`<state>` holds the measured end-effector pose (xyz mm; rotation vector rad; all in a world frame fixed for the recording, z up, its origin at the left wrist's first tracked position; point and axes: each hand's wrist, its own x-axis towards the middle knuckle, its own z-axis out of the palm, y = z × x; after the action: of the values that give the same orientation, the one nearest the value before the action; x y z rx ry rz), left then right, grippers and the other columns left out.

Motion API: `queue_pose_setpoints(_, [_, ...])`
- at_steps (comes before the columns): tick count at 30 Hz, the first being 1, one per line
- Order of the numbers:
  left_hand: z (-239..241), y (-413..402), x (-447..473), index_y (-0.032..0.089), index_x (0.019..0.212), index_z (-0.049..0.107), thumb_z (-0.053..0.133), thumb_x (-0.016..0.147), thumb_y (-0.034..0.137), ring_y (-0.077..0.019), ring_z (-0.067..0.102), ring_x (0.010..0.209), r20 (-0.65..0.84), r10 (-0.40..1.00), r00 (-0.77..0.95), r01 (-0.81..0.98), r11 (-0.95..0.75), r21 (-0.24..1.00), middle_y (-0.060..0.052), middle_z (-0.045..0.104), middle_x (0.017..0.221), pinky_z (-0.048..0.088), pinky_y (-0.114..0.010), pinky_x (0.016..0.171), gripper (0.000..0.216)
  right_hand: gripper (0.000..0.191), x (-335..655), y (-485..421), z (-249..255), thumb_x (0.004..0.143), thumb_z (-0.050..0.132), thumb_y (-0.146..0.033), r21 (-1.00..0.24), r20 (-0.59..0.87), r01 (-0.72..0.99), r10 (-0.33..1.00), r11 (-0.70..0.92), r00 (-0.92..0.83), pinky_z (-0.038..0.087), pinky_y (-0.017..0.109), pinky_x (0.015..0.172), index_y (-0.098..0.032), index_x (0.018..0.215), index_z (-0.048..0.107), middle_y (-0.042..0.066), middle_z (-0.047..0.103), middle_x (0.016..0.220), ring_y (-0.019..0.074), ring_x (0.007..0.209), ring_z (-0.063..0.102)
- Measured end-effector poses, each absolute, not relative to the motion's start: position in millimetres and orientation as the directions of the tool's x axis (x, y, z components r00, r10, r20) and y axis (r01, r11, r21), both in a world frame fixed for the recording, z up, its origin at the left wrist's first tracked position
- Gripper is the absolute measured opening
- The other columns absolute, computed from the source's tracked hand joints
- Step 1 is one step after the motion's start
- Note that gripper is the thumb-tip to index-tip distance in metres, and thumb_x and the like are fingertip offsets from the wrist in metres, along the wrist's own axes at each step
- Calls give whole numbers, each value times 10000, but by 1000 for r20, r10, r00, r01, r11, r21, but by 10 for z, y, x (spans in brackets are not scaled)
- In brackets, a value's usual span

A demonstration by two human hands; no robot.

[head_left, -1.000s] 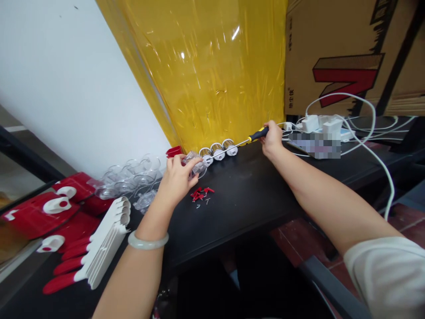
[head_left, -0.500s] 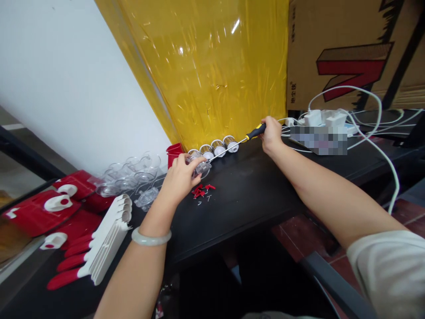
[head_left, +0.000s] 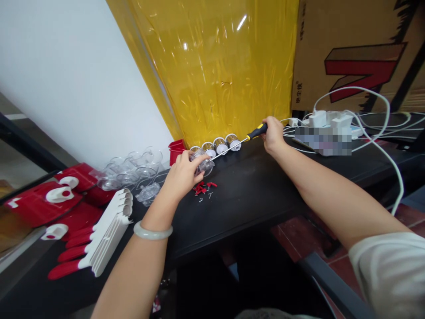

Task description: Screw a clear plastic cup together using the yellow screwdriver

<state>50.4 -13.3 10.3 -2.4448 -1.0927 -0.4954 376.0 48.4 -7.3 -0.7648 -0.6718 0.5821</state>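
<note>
My left hand (head_left: 182, 176) is closed round a small clear plastic cup (head_left: 201, 162) just above the black table (head_left: 252, 190). My right hand (head_left: 274, 133) grips the black and yellow handle of a screwdriver (head_left: 247, 138), and the thin metal shaft runs left so its tip reaches the cup. Small red pieces and screws (head_left: 204, 189) lie on the table right below the cup. Three white and gold spools (head_left: 221, 145) stand in a row behind the shaft.
Clear cups (head_left: 133, 170) are heaped left of my hand, with a small red cup (head_left: 176, 149) behind. A white ribbed part with red blades (head_left: 106, 232) and red-and-white parts (head_left: 61, 197) lie far left. Yellow film (head_left: 215, 66), a cardboard box (head_left: 358, 53) and chargers with white cables (head_left: 335, 122) stand at the back.
Both hands keep their hold on the cup and the screwdriver. They have shifted slightly rightward in view as the camera turned a little.
</note>
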Motion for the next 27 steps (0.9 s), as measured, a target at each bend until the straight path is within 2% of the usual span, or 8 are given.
queue_pose_setpoints(6, [114,-134,480,364,1401,544,681,885,299,-286,543,1131,471,626,622,766,-612,-198,-104,474,1268,514,-486,964,537,395,3740,498,-65,777,701,-403,-765,287,-329,749,555,597,321,191,378,-230,646,371,-83,323,504,73,401,322])
queue_pose_setpoints(15, [116,-98,444,358,1395,544,681,886,303,-290,546,1173,451,651,611,764,-635,-119,-100,477,1262,507,-495,986,530,389,3694,494,-56,821,689,-414,-742,242,-435,809,510,536,368,185,416,-222,666,388,-79,379,522,68,422,343])
queue_pose_setpoints(21, [119,-103,433,364,1397,536,682,884,298,-292,541,1188,449,655,608,763,-638,-102,-94,477,1256,503,-501,998,537,440,3652,431,-13,813,734,-476,-747,259,-441,828,498,497,427,192,466,-231,703,386,-92,374,535,72,436,355])
queue_pose_setpoints(27, [113,-85,429,363,1395,538,682,882,308,-288,540,1183,452,658,602,761,-644,-74,-92,482,1248,496,-504,1008,536,470,3651,422,-9,814,740,-517,-762,298,-398,823,511,484,431,200,489,-231,709,381,-90,394,559,76,455,388])
